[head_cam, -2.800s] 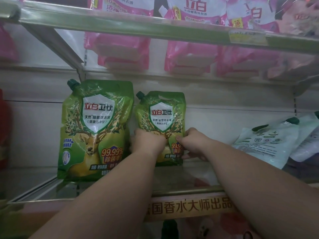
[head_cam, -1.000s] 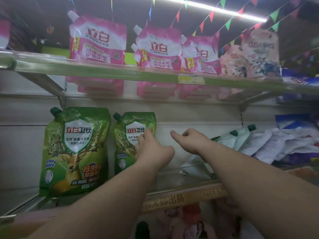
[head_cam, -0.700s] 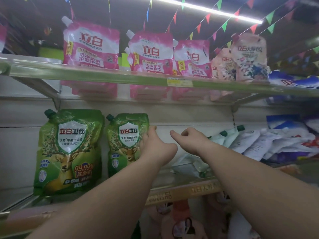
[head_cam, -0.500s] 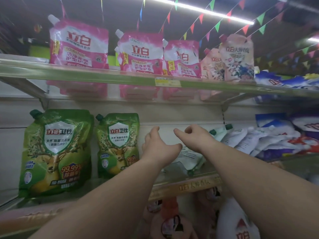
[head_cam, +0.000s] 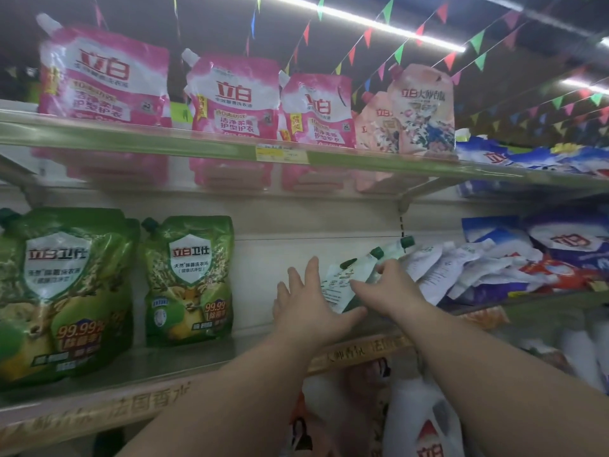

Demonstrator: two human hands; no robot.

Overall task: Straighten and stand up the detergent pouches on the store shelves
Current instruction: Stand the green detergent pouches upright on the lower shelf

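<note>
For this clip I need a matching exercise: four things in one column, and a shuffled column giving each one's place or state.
Column one:
1. small green pouch
2. pink pouches
3. white pouch with green cap
4. left hand

Column two:
A. leaning over to the left, at both hands
B. fingers spread straight, by the tilted pouch's lower left edge
C. upright on the middle shelf, right of a larger green one
D. standing in a row on the upper shelf

Pairs: 1-C, 2-D, 3-A, 4-B
</note>
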